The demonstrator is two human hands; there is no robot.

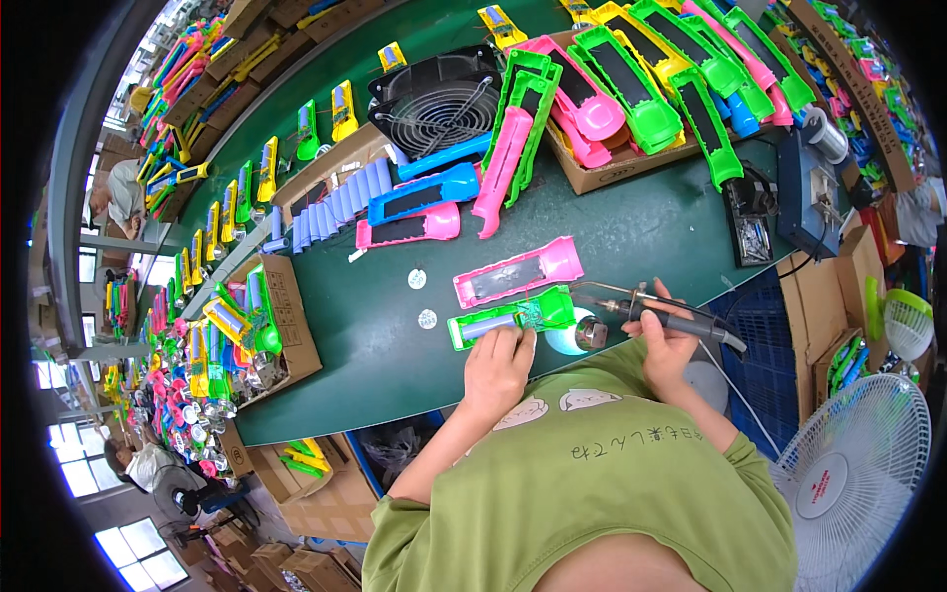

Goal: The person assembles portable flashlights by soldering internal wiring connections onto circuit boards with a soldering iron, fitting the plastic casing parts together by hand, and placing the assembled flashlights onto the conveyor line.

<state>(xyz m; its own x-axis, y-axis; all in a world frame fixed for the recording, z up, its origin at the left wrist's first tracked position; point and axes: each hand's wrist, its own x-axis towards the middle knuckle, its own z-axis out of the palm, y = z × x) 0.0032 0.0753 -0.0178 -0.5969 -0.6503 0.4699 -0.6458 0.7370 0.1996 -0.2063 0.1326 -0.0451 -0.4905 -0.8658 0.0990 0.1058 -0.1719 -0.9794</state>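
My left hand (496,367) presses down on a green plastic flashlight shell (510,316) lying open on the green table (631,227), fingers at its blue battery. My right hand (663,335) grips a soldering iron (659,314), its thin metal tip pointing left toward the shell's round head end. A silver reflector cup (591,333) sits just right of the shell. A pink shell (520,270) lies open just beyond the green one.
A black fan (434,101) and a cardboard box (607,173) of pink, green and yellow shells stand at the back. More blue and pink shells (419,207) lie behind. A soldering station (807,192) is right. Box of parts (291,326) is left.
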